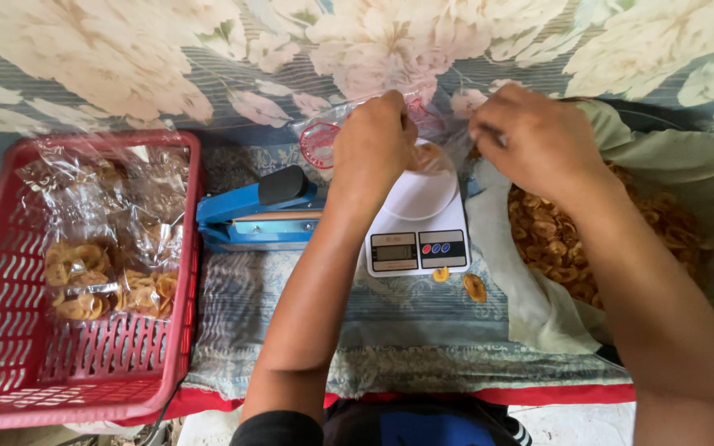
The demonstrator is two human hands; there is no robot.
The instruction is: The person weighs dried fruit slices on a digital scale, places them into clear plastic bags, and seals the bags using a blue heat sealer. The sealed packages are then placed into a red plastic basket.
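My left hand (373,144) grips the edge of a clear plastic bag (324,136) with a red round mark, held over the white kitchen scale (419,227). My right hand (535,140) pinches the other side of the same bag's mouth, just above a large sack of golden round chips (576,239). A few chips show inside the bag near the scale's platform. Two loose chips (473,287) lie on the cloth in front of the scale.
A blue heat sealer (254,215) lies left of the scale. A red plastic basket (10,347) at the left holds filled clear bags of chips (105,277). A floral cloth (126,58) covers the surface.
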